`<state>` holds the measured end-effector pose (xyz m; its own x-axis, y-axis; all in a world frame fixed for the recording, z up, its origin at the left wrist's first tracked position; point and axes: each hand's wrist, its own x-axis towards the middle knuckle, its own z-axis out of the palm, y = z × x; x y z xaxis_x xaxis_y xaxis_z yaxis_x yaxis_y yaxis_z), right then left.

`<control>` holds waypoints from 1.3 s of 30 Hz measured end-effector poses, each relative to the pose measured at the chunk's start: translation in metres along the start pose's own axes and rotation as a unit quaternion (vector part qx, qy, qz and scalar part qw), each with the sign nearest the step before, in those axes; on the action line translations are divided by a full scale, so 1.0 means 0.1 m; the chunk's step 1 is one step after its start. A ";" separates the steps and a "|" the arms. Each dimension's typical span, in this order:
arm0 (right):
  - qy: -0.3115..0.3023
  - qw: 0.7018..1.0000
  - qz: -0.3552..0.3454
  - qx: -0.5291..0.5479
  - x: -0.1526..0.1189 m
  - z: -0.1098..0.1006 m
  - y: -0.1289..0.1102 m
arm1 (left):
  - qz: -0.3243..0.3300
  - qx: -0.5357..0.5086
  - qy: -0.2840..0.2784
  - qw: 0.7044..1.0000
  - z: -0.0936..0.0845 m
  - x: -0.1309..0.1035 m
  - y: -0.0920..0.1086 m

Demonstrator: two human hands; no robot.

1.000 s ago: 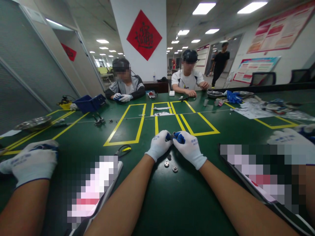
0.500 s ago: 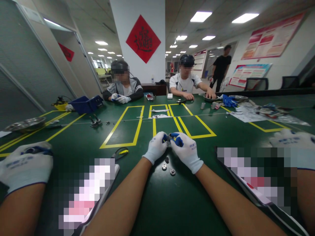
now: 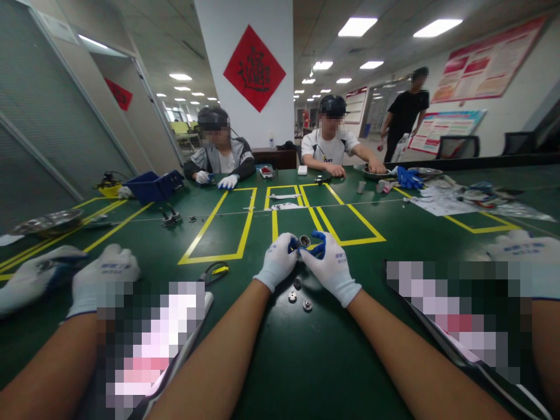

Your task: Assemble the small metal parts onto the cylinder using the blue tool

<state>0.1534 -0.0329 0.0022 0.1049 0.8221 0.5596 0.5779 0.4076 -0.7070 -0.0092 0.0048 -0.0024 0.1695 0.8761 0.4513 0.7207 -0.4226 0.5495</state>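
In the head view my left hand (image 3: 279, 259), in a white glove with blue fingertips, pinches a small round metal part (image 3: 305, 240). Its hollow, ring-like face shows; the rest is hidden by fingers. My right hand (image 3: 331, 263), gloved the same way, is right beside the part with thumb and index finger apart. Whether its thumb touches the part is unclear. On the green table (image 3: 280, 361) below my hands lie a small dark round part (image 3: 298, 283) and two small silver discs (image 3: 292, 296) with holes.
Pixelated screens lie left (image 3: 161, 344) and right (image 3: 455, 321) of my forearms. Neighbours' gloved hands (image 3: 105, 274) work at both sides. Yellow tape (image 3: 214, 260) marks the table. Two seated people face me across it; a blue bin (image 3: 146, 188) stands at far left.
My right hand's fingers have spread apart, and the round part now shows its hollow face. At left a neighbour's second hand has come into view. The person opposite left has lowered a hand onto the table.
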 end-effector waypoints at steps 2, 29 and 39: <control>-0.015 1.000 -0.008 -0.013 -0.01 0.02 0.00 | 0.008 0.000 -0.010 1.000 0.00 -0.01 0.01; 0.009 0.998 -0.060 -0.018 0.01 0.00 0.05 | 0.029 -0.025 -0.009 0.999 -0.02 0.00 0.04; 0.046 0.995 -0.026 -0.083 0.07 -0.08 0.05 | 0.023 -0.030 0.004 0.999 -0.01 0.02 0.00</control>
<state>0.1636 -0.0279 0.0062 0.1414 0.7587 0.6359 0.7100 0.3699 -0.5993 -0.0096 0.0063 -0.0011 0.1962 0.8538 0.4822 0.6712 -0.4754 0.5687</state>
